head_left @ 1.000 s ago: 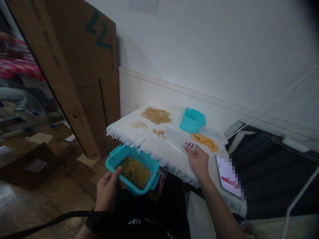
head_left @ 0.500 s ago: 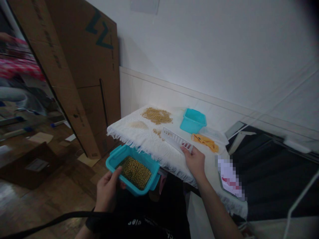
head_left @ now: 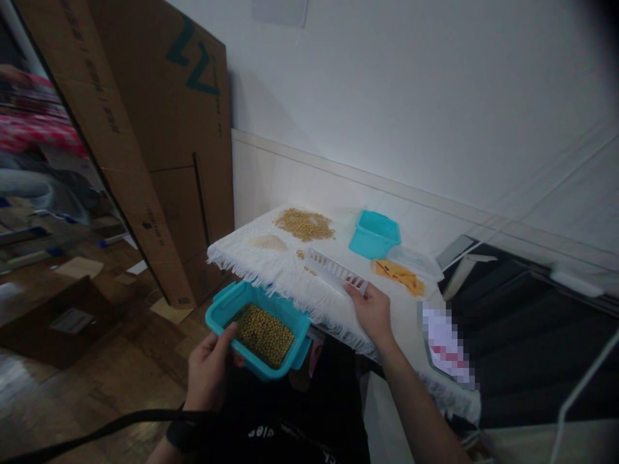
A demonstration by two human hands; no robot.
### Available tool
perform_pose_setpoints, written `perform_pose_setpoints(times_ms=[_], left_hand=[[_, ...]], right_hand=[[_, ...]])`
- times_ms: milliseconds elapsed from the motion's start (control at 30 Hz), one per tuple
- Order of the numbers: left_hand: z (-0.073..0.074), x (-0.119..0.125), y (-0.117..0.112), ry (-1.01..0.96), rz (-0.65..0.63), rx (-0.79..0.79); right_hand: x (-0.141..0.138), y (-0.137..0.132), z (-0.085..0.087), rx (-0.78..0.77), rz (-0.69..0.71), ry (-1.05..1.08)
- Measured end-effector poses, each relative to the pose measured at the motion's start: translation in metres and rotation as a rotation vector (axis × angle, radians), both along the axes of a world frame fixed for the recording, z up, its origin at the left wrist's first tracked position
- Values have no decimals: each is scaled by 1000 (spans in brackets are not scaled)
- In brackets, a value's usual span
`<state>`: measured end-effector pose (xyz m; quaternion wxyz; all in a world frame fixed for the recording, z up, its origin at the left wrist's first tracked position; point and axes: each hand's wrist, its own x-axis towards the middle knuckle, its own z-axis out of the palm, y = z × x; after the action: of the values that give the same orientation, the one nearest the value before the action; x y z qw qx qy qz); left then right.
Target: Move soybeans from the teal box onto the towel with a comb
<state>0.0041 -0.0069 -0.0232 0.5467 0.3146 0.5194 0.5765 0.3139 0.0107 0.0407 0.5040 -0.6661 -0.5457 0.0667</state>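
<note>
My left hand (head_left: 209,367) grips the near left rim of a turquoise plastic container (head_left: 220,314), held just below the table's fringed front edge. Yellowish beans (head_left: 265,335) cover its bottom. In my right hand (head_left: 372,312) is a white slotted plastic piece (head_left: 333,270), long and narrow, its far end low over the cloth. A few loose beans (head_left: 300,254) lie beside that end. Farther back spreads a larger pile of beans (head_left: 304,223), and left of the slotted piece is a pale heap of fine grains (head_left: 267,242).
A second turquoise container (head_left: 374,235) stands at the back of the white cloth (head_left: 251,258), near an orange cloth (head_left: 399,276) and a clear lid (head_left: 416,261). A phone-like device (head_left: 449,351) lies at right. A tall cardboard box (head_left: 178,161) rises at left; another person (head_left: 39,135) is beyond it.
My right hand has drawn the slotted piece slightly left and toward me, across the loose beans. My left hand and the container have stayed in place.
</note>
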Motion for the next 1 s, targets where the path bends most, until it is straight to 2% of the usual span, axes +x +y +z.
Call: perform_pose_setpoints(times_ms=[200, 467, 533, 700, 833, 1000], left_hand=[[5, 1, -1, -13, 0, -18], [10, 2, -2, -50, -2, -23], [11, 2, -3, -51, 7, -17], [8, 2, -2, -32, 7, -30], [5, 1, -1, 1, -2, -20], [7, 1, -1, -25, -7, -10]], right_hand=[[-14, -8, 6, 0, 116, 12], [-44, -34, 0, 45, 280, -8], [-42, -30, 1, 69, 232, -27], [-15, 3, 6, 77, -53, -61], [-1, 19, 5, 64, -67, -88], [-1, 20, -1, 29, -42, -92]])
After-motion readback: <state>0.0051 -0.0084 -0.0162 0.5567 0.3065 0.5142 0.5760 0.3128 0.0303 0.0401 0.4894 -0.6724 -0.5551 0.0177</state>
